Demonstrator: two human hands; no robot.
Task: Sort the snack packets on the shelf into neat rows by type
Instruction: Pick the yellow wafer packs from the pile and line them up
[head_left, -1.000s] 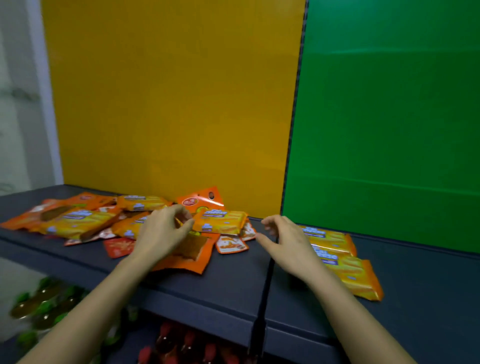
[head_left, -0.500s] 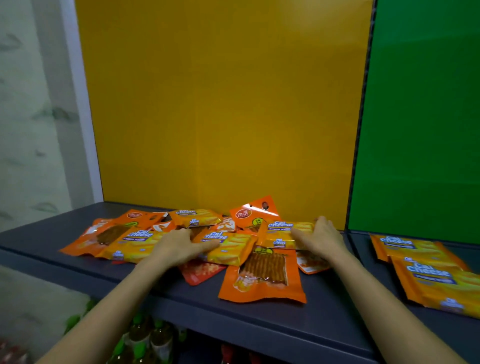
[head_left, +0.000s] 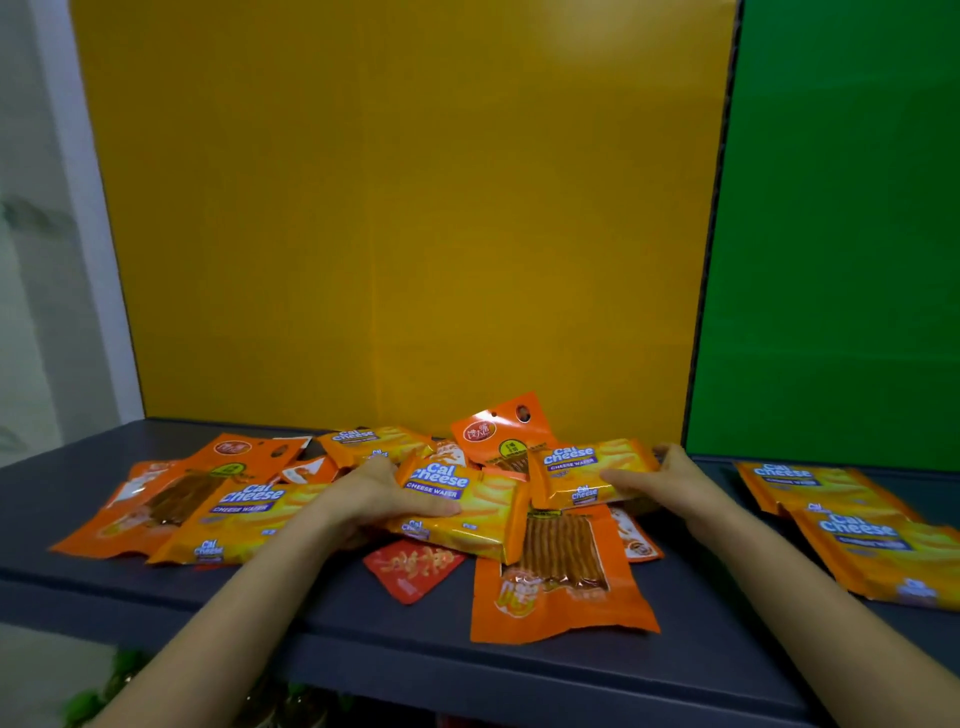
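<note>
Left hand (head_left: 371, 496) grips the near wafer packet (head_left: 467, 514), right hand (head_left: 675, 483) the far wafer packet (head_left: 582, 470), fingers (head_left: 623, 476) curled; next, likely both join the right-hand row (head_left: 872, 551).

A heap of orange and yellow foil snack packets (head_left: 561, 582) crowds the middle of the dark grey shelf (head_left: 389, 649), reaching the flat yellow back panel (head_left: 405, 234). I can pass along the bare front edge and far left; the right-hand gap looks narrow, I think.
</note>
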